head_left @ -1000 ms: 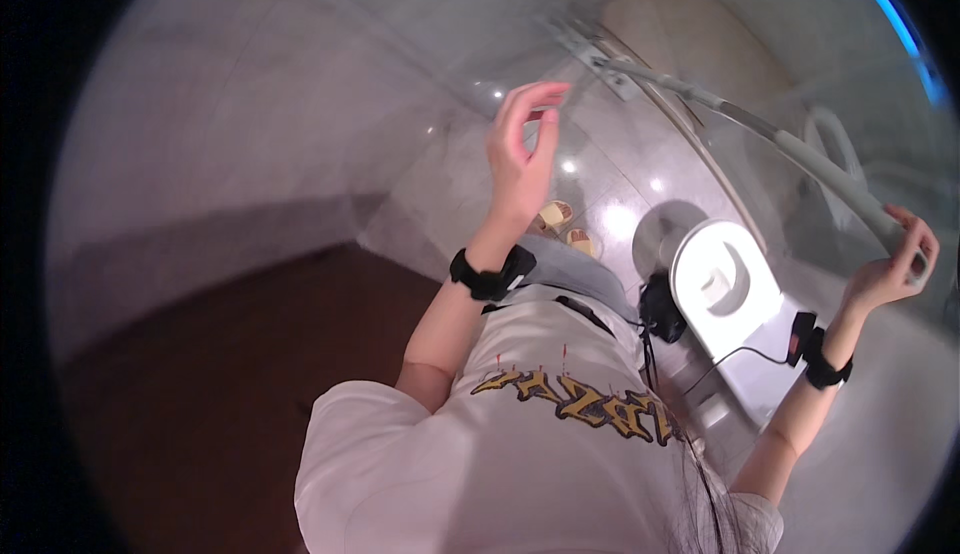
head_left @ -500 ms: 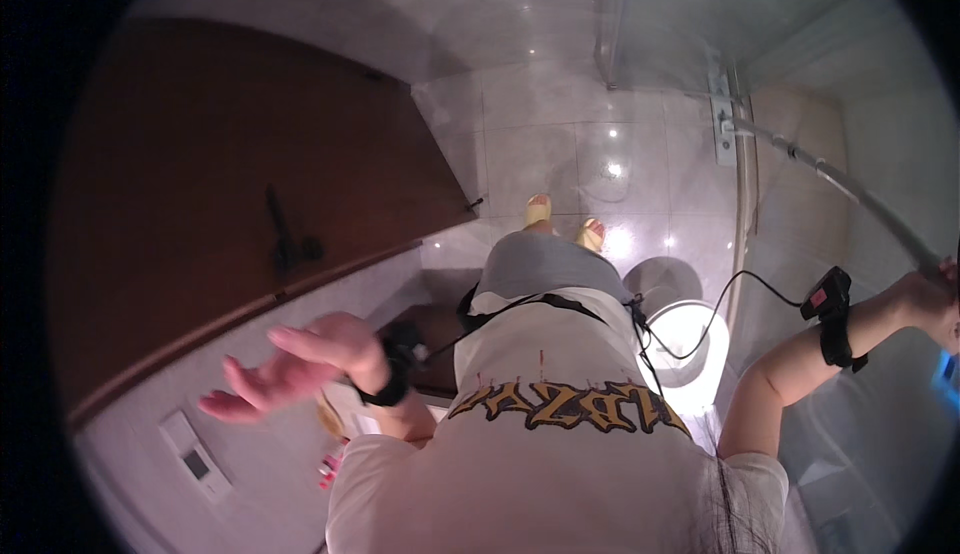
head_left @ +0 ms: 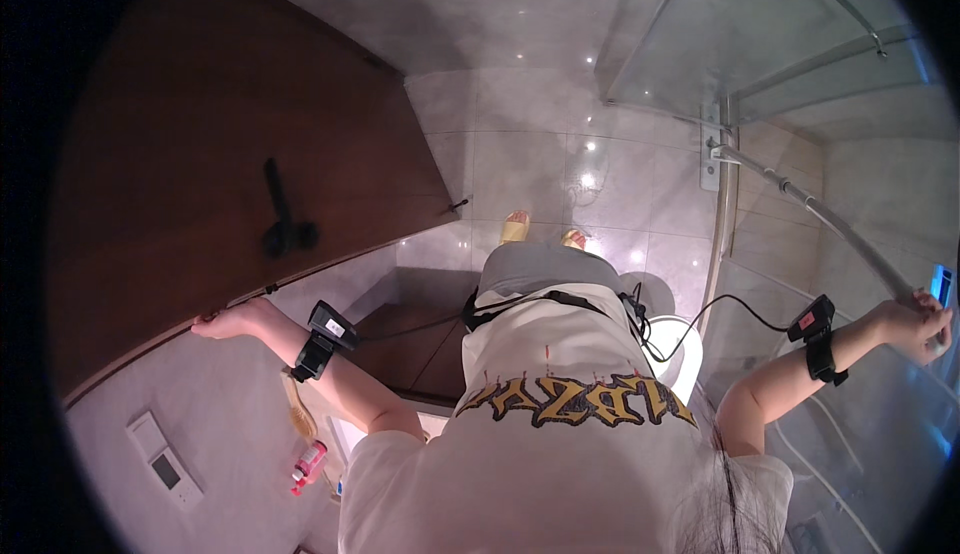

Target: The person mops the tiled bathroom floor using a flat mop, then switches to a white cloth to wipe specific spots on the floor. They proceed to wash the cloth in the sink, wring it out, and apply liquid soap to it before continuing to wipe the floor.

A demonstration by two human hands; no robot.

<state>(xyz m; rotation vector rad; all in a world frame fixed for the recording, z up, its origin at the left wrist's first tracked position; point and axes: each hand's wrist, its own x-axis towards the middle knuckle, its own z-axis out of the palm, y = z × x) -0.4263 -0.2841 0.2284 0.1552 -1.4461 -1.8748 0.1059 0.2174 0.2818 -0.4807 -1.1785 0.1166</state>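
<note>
My left hand is at the edge of a dark brown door, its fingers closed on that edge and partly hidden by it. A black lever handle sits on the door's face. On the right, my right hand is wrapped round the grey pole of a long-handled mop. The pole slants away to a narrow pale head on the floor, beside the shower threshold. Each forearm carries a strapped black device with a cable.
A white toilet stands close by my right side. Glass panels enclose the shower area at right. A pink bottle and a wooden brush lie at lower left, near a wall panel. The tiled floor is shiny.
My left hand has gone from open in the air to the door's edge, reaching up and left. My right hand still holds the mop, and the view has shifted slightly.
</note>
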